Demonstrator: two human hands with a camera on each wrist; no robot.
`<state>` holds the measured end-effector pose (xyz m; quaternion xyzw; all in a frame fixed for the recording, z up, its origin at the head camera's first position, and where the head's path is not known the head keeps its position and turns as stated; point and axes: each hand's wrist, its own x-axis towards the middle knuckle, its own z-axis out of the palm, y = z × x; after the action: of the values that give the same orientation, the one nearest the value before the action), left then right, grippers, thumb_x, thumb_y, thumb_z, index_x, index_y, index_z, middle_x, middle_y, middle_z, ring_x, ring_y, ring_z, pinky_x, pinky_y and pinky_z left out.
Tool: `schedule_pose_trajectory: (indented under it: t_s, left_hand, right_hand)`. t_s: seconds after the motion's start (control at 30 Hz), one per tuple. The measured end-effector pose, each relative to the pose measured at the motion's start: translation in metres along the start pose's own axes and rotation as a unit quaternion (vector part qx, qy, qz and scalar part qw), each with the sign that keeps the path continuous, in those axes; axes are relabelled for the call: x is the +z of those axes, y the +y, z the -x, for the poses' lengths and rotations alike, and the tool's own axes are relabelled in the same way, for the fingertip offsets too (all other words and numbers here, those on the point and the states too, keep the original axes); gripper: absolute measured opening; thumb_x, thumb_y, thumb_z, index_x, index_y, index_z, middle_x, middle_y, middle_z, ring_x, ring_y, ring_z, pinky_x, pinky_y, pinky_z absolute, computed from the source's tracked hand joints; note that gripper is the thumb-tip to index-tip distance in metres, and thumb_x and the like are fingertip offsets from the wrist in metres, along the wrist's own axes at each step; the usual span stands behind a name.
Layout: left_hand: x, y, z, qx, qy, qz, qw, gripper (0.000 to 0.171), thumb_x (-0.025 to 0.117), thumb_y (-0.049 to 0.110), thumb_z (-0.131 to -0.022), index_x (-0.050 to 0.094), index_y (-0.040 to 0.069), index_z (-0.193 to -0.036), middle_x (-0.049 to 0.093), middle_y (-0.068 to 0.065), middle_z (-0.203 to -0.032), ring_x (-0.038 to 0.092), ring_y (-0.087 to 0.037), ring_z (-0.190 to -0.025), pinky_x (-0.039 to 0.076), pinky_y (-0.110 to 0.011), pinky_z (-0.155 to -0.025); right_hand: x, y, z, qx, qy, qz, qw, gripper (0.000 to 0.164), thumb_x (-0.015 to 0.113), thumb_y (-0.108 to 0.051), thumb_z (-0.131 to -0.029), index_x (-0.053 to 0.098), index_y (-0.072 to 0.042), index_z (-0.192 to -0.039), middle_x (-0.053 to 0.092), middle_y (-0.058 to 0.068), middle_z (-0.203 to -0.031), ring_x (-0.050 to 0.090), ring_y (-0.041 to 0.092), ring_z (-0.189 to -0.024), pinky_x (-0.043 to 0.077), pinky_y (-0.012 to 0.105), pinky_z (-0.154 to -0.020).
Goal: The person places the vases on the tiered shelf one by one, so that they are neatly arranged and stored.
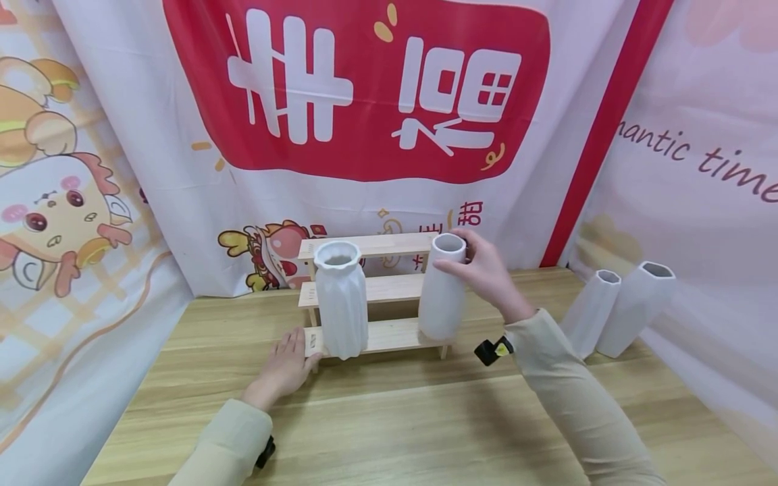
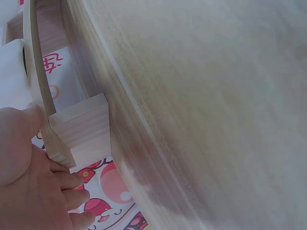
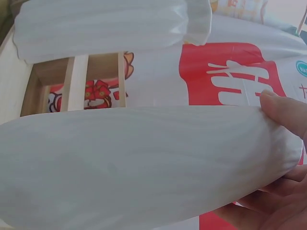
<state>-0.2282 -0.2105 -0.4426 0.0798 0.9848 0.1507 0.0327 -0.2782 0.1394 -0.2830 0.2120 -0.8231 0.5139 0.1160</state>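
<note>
A three-step wooden shelf (image 1: pixel 389 289) stands on the table, with two white vases on its lowest step. My right hand (image 1: pixel 483 270) grips the smooth tapered vase (image 1: pixel 442 300) near its rim, thumb on the near side and fingers round the far side. That vase (image 3: pixel 144 163) fills much of the right wrist view. To its left, a fluted vase (image 1: pixel 343 307) with a wavy rim stands upright. At the shelf's left end my left hand (image 1: pixel 286 364) holds the lowest step, thumb at its front. The left wrist view shows the fingers beyond the board's end (image 2: pixel 60 151).
Two more white vases, a slim one (image 1: pixel 592 314) and a wider faceted one (image 1: pixel 638 310), stand at the table's right side. Printed cloth (image 1: pixel 377 196) hangs right behind the shelf and along both sides. The wooden table (image 1: pixel 389 425) extends in front of the shelf.
</note>
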Motion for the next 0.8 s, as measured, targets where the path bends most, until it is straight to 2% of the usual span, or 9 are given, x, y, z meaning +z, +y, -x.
schedule_pose_trajectory:
  t_s: [0.2,0.5,0.8]
  left_hand:
    - [0.0,-0.001,0.0,-0.003,-0.004,0.002,1.0,0.07,0.035,0.036,-0.1,0.008,-0.015,-0.14,0.009,-0.032,-0.145,0.009,-0.046,-0.132,0.006,-0.056,-0.106]
    - [0.001,-0.002,0.0,-0.001,0.0,0.0,1.0,0.069,0.035,0.034,-0.1,0.008,-0.016,-0.14,0.01,-0.033,-0.145,0.01,-0.046,-0.132,0.008,-0.056,-0.106]
    - [0.0,0.0,0.001,-0.002,0.0,0.0,1.0,0.069,0.035,0.034,-0.1,0.008,-0.016,-0.139,0.01,-0.033,-0.145,0.01,-0.046,-0.132,0.009,-0.056,-0.106]
  right_hand:
    - [0.014,-0.002,-0.002,-0.007,-0.014,-0.007,1.0,0.057,0.076,-0.023,-0.077,0.051,-0.005,-0.125,0.059,0.009,-0.111,0.058,0.024,-0.096,0.05,0.041,-0.08]
    - [0.031,-0.005,-0.003,0.003,-0.029,-0.017,0.999,0.055,0.076,-0.02,-0.078,0.051,-0.009,-0.126,0.059,0.007,-0.11,0.058,0.023,-0.093,0.051,0.039,-0.078]
    - [0.039,-0.003,-0.007,-0.018,-0.035,-0.042,0.998,0.051,0.076,-0.018,-0.077,0.053,-0.008,-0.122,0.058,0.008,-0.108,0.058,0.024,-0.094,0.05,0.041,-0.079]
